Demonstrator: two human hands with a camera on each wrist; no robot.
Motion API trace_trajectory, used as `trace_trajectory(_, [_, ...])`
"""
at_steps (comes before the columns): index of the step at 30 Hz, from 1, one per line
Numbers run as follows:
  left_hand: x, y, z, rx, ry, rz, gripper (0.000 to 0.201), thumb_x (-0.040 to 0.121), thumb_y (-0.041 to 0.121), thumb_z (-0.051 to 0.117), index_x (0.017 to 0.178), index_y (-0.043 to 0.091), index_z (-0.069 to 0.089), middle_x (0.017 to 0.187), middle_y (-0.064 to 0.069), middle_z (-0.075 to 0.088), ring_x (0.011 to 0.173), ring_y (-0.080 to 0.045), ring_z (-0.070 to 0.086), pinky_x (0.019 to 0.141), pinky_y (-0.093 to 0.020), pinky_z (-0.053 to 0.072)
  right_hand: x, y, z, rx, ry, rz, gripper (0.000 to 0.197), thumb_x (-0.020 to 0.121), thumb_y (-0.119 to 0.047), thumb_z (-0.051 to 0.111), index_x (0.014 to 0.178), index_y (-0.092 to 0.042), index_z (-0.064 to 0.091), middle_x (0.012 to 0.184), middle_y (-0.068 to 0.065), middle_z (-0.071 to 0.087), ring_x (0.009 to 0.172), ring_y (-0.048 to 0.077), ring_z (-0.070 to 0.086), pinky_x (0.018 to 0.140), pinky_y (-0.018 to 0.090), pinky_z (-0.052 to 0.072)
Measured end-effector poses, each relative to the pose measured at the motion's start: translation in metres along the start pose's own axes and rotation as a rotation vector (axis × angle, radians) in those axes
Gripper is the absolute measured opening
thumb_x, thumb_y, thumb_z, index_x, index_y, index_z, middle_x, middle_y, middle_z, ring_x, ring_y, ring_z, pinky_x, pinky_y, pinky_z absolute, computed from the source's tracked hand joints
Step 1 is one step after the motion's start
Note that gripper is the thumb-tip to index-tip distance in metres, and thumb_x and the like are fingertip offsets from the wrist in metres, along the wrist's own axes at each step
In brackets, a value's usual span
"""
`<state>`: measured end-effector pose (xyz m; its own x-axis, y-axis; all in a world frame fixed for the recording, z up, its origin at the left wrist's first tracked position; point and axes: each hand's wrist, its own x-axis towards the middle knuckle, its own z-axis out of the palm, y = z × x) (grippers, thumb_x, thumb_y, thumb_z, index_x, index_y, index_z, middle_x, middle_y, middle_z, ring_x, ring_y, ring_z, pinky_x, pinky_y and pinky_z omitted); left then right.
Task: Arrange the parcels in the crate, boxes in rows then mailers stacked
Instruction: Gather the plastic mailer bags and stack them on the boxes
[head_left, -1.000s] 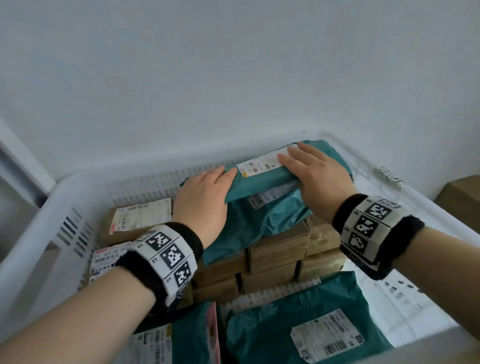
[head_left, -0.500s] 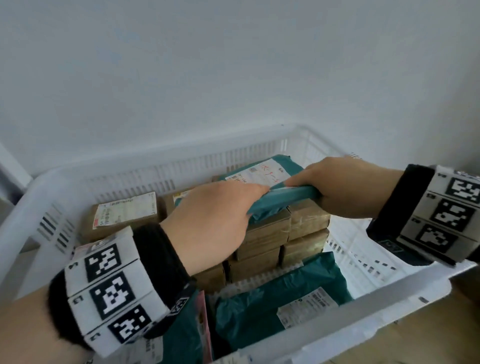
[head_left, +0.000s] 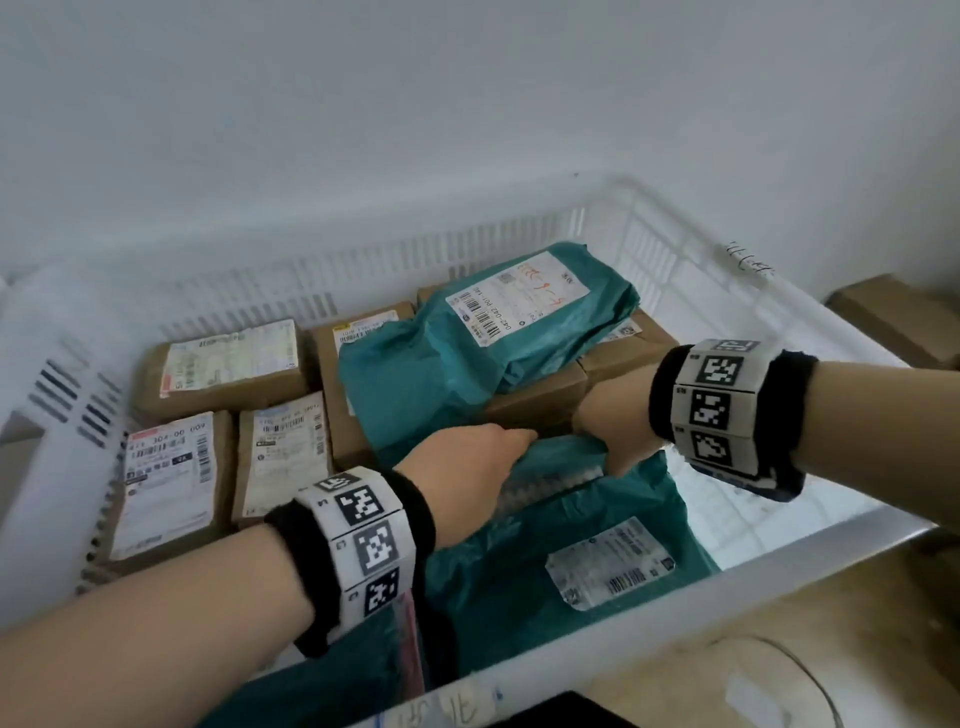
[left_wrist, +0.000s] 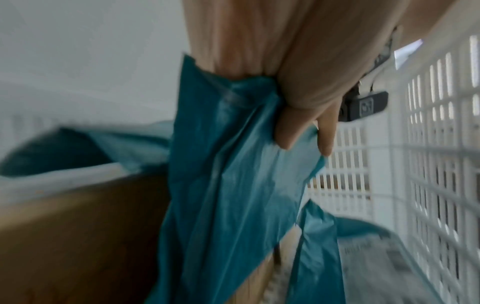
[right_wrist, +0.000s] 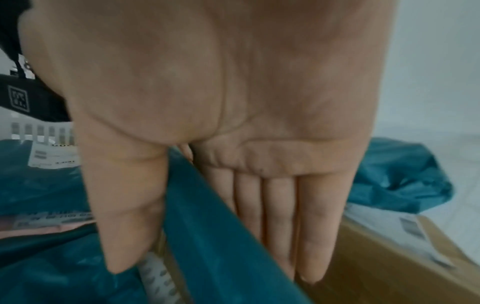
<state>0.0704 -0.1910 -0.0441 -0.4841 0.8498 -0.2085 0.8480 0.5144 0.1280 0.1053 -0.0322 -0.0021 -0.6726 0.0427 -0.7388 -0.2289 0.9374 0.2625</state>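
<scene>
Two hands are gripping one teal mailer (head_left: 571, 540) lying just in front of the box rows (head_left: 223, 415): my left hand (head_left: 467, 462) is bunching its upper edge, my right hand (head_left: 613, 426) is pinching it between thumb and straight fingers (right_wrist: 280, 216). It looks soft, light and slippery, so I judge the edge the best hold.

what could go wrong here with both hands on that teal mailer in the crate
1. The left hand and right hand pinch only the mailer's thin top edge, so the film could slip or tear.
2. The upper mailer lies crumpled over the boxes; stacking on it may slide.
</scene>
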Motion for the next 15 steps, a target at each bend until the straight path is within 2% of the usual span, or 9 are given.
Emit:
trace_trajectory(2, [0.002, 0.001, 0.018, -0.003, -0.037, 0.003, 0.060, 0.097, 0.011, 0.039, 0.151, 0.023, 0.017, 0.148, 0.000, 0.038, 0.132, -0.021, 0.043, 0.110, -0.031, 0.036, 0.013, -0.001, 0.003, 0.001, -0.034, -0.036, 0.048, 0.086, -0.041, 0.062, 0.120, -0.007, 0.061, 0.101, 0.005, 0.062, 0.084, 0.019, 0.050, 0.068, 0.025, 0.038])
trace_trajectory(4, [0.000, 0.004, 0.034, -0.015, -0.098, 0.019, 0.064, 0.095, 0.007, 0.038, 0.152, 0.020, 0.012, 0.154, -0.002, 0.028, 0.138, -0.020, 0.034, 0.115, -0.029, 0.028, 0.027, -0.001, 0.009, -0.010, -0.089, -0.089, 0.060, 0.081, -0.049, 0.065, 0.122, -0.006, 0.059, 0.115, 0.007, 0.066, 0.088, 0.020, 0.054, 0.070, 0.027, 0.041])
trace_trajectory(6, [-0.002, 0.008, 0.049, -0.005, -0.169, 0.051, 0.064, 0.095, 0.005, 0.036, 0.152, 0.016, 0.009, 0.157, -0.006, 0.019, 0.143, -0.021, 0.024, 0.118, -0.029, 0.020, 0.038, -0.003, 0.018, -0.028, -0.150, -0.133, 0.072, 0.078, -0.054, 0.065, 0.131, -0.005, 0.052, 0.128, 0.009, 0.060, 0.106, 0.023, 0.058, 0.084, 0.030, 0.047])
trace_trajectory(8, [-0.002, 0.011, 0.063, 0.023, -0.236, 0.069, 0.064, 0.096, 0.006, 0.035, 0.152, 0.014, 0.006, 0.159, -0.009, 0.012, 0.146, -0.023, 0.017, 0.118, -0.032, 0.016, 0.045, -0.006, 0.025, -0.031, -0.192, -0.167, 0.081, 0.081, -0.052, 0.064, 0.142, -0.005, 0.038, 0.141, 0.009, 0.048, 0.125, 0.025, 0.049, 0.099, 0.029, 0.041])
trace_trajectory(9, [-0.002, 0.013, 0.071, 0.045, -0.271, 0.078, 0.065, 0.097, 0.008, 0.036, 0.153, 0.013, 0.003, 0.159, -0.010, 0.008, 0.147, -0.025, 0.014, 0.119, -0.034, 0.014, 0.049, -0.007, 0.028, -0.028, -0.195, -0.189, 0.081, 0.082, -0.050, 0.063, 0.144, -0.005, 0.035, 0.143, 0.009, 0.046, 0.128, 0.024, 0.046, 0.099, 0.025, 0.039])
trace_trajectory(10, [-0.002, 0.013, 0.080, 0.071, -0.310, 0.091, 0.066, 0.098, 0.012, 0.037, 0.153, 0.012, 0.000, 0.160, -0.012, 0.003, 0.147, -0.027, 0.010, 0.119, -0.037, 0.012, 0.053, -0.008, 0.031, -0.022, -0.191, -0.214, 0.077, 0.084, -0.047, 0.063, 0.144, -0.005, 0.035, 0.140, 0.009, 0.048, 0.126, 0.023, 0.048, 0.093, 0.020, 0.040])
trace_trajectory(12, [-0.003, 0.015, 0.098, 0.108, -0.388, 0.119, 0.070, 0.099, 0.030, 0.039, 0.153, 0.011, -0.003, 0.160, -0.014, -0.003, 0.148, -0.030, 0.005, 0.119, -0.041, 0.012, 0.061, -0.011, 0.036, -0.031, -0.207, -0.248, 0.067, 0.088, -0.040, 0.061, 0.140, -0.005, 0.040, 0.122, 0.008, 0.059, 0.108, 0.021, 0.057, 0.070, 0.010, 0.040])
trace_trajectory(13, [-0.004, 0.016, 0.104, 0.117, -0.431, 0.132, 0.073, 0.098, 0.039, 0.039, 0.153, 0.012, -0.001, 0.160, -0.013, -0.003, 0.148, -0.031, 0.005, 0.119, -0.043, 0.013, 0.066, -0.013, 0.039, -0.031, -0.213, -0.258, 0.063, 0.089, -0.039, 0.060, 0.139, -0.005, 0.042, 0.115, 0.007, 0.061, 0.102, 0.020, 0.058, 0.063, 0.009, 0.039])
trace_trajectory(15, [-0.003, 0.015, 0.112, 0.118, -0.511, 0.157, 0.073, 0.096, 0.046, 0.039, 0.153, 0.015, 0.004, 0.160, -0.011, -0.002, 0.147, -0.032, 0.006, 0.118, -0.044, 0.016, 0.072, -0.016, 0.048, -0.038, -0.221, -0.286, 0.061, 0.089, -0.039, 0.060, 0.137, -0.005, 0.043, 0.125, 0.008, 0.058, 0.112, 0.021, 0.057, 0.071, 0.014, 0.038])
